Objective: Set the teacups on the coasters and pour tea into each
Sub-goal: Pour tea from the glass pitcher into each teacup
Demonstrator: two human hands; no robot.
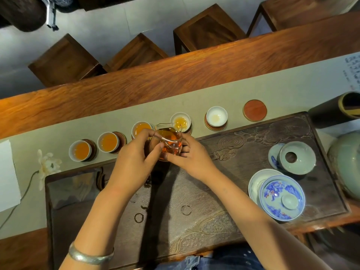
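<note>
Both hands hold a glass pitcher [169, 138] of amber tea, tilted with its spout over the fourth white teacup [180, 121], which holds a little tea. My left hand [134, 158] wraps the pitcher's left side and my right hand [190, 155] grips its right side and handle. Three white teacups hold tea on coasters to the left [80, 150], [108, 142], [140, 128]. A fifth teacup [216, 116] on its coaster holds almost nothing. A red-brown coaster [255, 110] further right is bare.
A dark carved tea tray [243, 141] lies under my arms. On its right stand a blue-and-white lidded gaiwan [282, 197] and a celadon bowl [297, 157]. A green jar [345, 162] and a dark canister [335, 109] stand at the far right. A white flower [46, 166] lies at the left.
</note>
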